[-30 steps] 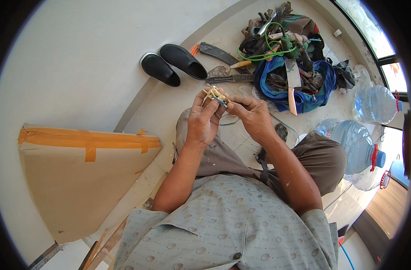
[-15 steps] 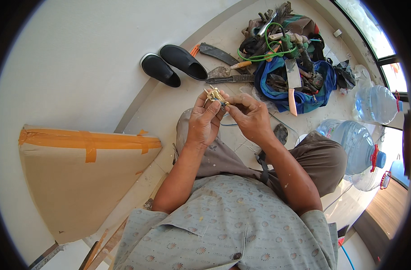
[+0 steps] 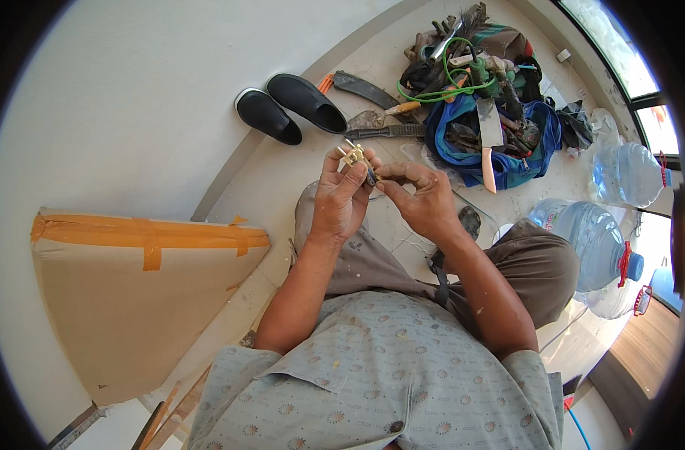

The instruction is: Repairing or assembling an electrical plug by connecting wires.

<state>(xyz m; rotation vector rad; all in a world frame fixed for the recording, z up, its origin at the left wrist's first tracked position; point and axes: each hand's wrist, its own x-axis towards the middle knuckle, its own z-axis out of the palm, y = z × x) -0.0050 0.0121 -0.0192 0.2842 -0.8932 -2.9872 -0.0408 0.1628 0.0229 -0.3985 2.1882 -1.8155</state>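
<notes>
Held up in front of my knees, a small cream-coloured electrical plug (image 3: 352, 155) with two metal pins pointing up and left sits in my left hand (image 3: 338, 206). Its thumb and fingers are closed around it, hiding much of its body. At the plug's lower right end, my right hand (image 3: 425, 204) is closed in a pinch, thumb against forefinger. What lies between those fingertips is too small and covered to make out. A dark part of the plug shows between the two hands.
Ahead right lies a blue tool bag (image 3: 443, 154) with a cleaver (image 3: 490, 124) and a green cord (image 3: 432, 97). Black shoes (image 3: 306, 103) are near the wall. Large water bottles (image 3: 582, 236) stand right; a taped cardboard panel (image 3: 140, 300) leans left.
The plug has turned in my left hand, so its pins and cream body show more plainly. My right fingertips stay at its lower end, having shifted only slightly.
</notes>
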